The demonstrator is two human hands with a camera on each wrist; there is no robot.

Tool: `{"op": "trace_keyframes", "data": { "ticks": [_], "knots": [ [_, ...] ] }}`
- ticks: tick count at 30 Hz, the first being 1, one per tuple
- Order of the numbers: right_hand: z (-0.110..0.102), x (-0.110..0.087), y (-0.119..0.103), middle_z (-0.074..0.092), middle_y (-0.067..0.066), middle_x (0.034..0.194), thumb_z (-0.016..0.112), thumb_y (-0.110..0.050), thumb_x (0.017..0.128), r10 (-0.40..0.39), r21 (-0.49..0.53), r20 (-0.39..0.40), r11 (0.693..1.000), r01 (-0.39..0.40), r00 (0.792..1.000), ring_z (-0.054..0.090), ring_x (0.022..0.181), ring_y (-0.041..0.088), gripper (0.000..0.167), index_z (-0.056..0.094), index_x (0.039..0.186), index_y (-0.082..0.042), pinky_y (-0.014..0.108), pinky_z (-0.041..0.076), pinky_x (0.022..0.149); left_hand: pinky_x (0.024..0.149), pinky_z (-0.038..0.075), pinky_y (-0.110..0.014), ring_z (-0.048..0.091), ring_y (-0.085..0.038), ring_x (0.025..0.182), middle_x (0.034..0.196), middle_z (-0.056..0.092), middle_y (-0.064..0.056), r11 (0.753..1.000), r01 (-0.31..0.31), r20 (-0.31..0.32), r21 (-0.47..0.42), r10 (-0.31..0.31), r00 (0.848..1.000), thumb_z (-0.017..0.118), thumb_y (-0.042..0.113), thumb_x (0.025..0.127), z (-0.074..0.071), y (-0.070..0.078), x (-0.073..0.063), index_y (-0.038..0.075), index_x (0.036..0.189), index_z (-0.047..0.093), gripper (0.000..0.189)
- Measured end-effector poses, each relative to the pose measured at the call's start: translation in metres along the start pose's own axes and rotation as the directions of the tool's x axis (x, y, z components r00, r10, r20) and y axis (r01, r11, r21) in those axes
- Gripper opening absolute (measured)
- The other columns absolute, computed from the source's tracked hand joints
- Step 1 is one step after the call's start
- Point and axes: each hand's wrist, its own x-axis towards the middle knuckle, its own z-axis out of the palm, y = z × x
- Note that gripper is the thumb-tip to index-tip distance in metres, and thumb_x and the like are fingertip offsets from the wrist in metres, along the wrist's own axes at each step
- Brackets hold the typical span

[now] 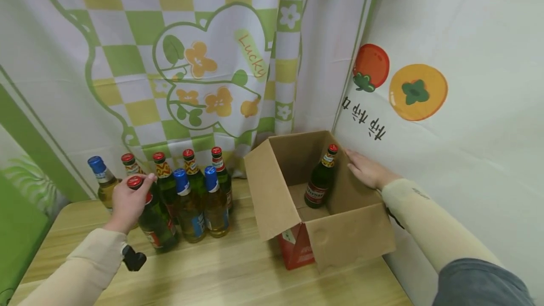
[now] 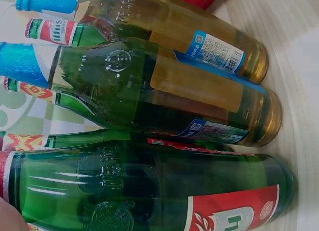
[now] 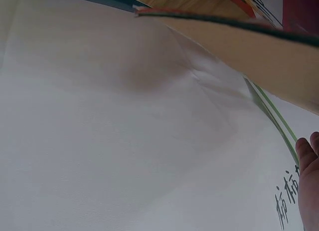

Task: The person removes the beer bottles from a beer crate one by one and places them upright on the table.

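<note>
My left hand [image 1: 129, 202] grips the neck of a green beer bottle [image 1: 158, 225] just under its red cap. That bottle stands upright at the front of a group; its red label and embossed glass fill the lower part of the left wrist view [image 2: 144, 186]. My right hand [image 1: 369, 170] rests at the right edge of an open cardboard box [image 1: 348, 237], its fingers extended along the far right corner. Inside the box, a single red-capped green bottle [image 1: 319, 181] stands upright near the right wall. In the right wrist view, fingertips [image 3: 305, 153] show at the edge, beside a cardboard flap [image 3: 249, 51].
Several more bottles crowd the left of the wooden table [image 1: 238, 273], including blue-capped clear ones [image 1: 216, 211] and red-capped green ones [image 1: 195, 181]. The box flaps spread outward at the left and front. A printed curtain [image 1: 140, 60] hangs behind; a white wall covering [image 1: 476, 169] borders the right.
</note>
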Motion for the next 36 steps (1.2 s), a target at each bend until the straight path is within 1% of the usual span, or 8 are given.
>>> {"op": "trace_keyframes", "data": {
  "ticks": [6,12,18,21,23,28,32,36],
  "knots": [
    [-0.001,0.0,0.0,0.027,0.041,0.155,0.041,-0.01,0.108,0.008,0.016,0.01,1.0,-0.008,1.0,0.025,0.144,0.057,0.054,0.028,0.148,0.024,0.062,0.02,0.118,0.072,0.044,-0.011,0.054,0.012,0.08,0.086,0.065,0.023,0.998,0.029,0.006,0.054,-0.029,1.0,0.066,0.034,0.103,0.002,-0.005,0.0,-0.007,0.115,0.071,0.042],
    [-0.003,-0.001,-0.003,0.028,0.042,0.154,0.042,-0.008,0.107,0.01,0.018,0.005,1.0,-0.01,1.0,0.026,0.144,0.057,0.053,0.029,0.147,0.025,0.062,0.02,0.118,0.065,0.045,-0.014,0.055,0.004,0.074,0.092,0.07,0.002,0.997,0.017,-0.013,0.077,-0.016,1.0,0.067,0.034,0.102,0.008,-0.008,0.001,-0.006,0.112,0.071,0.042],
    [-0.003,0.0,-0.003,0.028,0.042,0.154,0.042,-0.009,0.108,0.015,-0.001,0.015,1.0,-0.015,1.0,0.026,0.144,0.057,0.053,0.029,0.147,0.024,0.061,0.021,0.118,0.058,0.047,-0.017,0.056,0.001,0.066,0.092,0.073,-0.009,0.999,0.014,-0.034,0.043,-0.012,0.999,0.067,0.029,0.103,0.016,-0.009,0.005,-0.008,0.109,0.068,0.037],
    [-0.003,0.0,-0.003,0.027,0.042,0.155,0.041,-0.009,0.108,0.02,0.001,0.02,1.0,-0.02,1.0,0.026,0.144,0.057,0.053,0.028,0.147,0.024,0.061,0.02,0.118,0.055,0.046,-0.018,0.055,-0.002,0.062,0.087,0.071,-0.006,0.999,0.007,-0.042,0.045,-0.006,0.999,0.066,0.03,0.104,0.02,-0.009,0.007,-0.006,0.108,0.068,0.037],
    [-0.003,0.0,-0.003,0.027,0.042,0.154,0.041,-0.009,0.108,0.022,0.006,0.017,1.0,-0.022,1.0,0.026,0.144,0.057,0.053,0.029,0.147,0.024,0.062,0.02,0.118,0.055,0.044,-0.02,0.053,-0.004,0.059,0.081,0.069,-0.002,0.999,-0.003,-0.057,0.044,0.005,0.998,0.066,0.03,0.103,0.023,-0.009,0.008,-0.006,0.106,0.068,0.035],
    [-0.002,0.001,-0.002,0.027,0.041,0.155,0.041,-0.01,0.108,0.021,0.012,0.015,1.0,-0.021,1.0,0.025,0.144,0.057,0.053,0.029,0.148,0.024,0.061,0.02,0.118,0.058,0.041,-0.02,0.05,-0.004,0.057,0.072,0.063,0.003,0.997,-0.003,-0.093,0.076,0.01,0.996,0.066,0.03,0.103,0.026,-0.01,0.008,-0.005,0.104,0.068,0.036],
    [0.0,0.001,-0.002,0.026,0.041,0.155,0.04,-0.01,0.108,0.02,0.021,0.025,1.0,-0.02,0.999,0.025,0.145,0.056,0.054,0.028,0.148,0.024,0.061,0.02,0.118,0.056,0.042,-0.019,0.051,-0.004,0.053,0.068,0.06,0.004,0.997,0.005,-0.09,0.078,0.002,0.996,0.066,0.032,0.103,0.026,-0.011,0.008,-0.005,0.104,0.067,0.037],
    [-0.001,0.001,-0.001,0.026,0.042,0.155,0.04,-0.009,0.108,0.024,0.028,0.019,0.999,-0.025,1.0,0.024,0.144,0.057,0.054,0.027,0.148,0.024,0.062,0.019,0.118,0.053,0.042,-0.019,0.05,-0.005,0.051,0.063,0.057,0.006,0.998,-0.013,-0.079,0.062,0.018,0.997,0.066,0.032,0.103,0.027,-0.012,0.012,-0.005,0.102,0.066,0.037]
  ]
}}
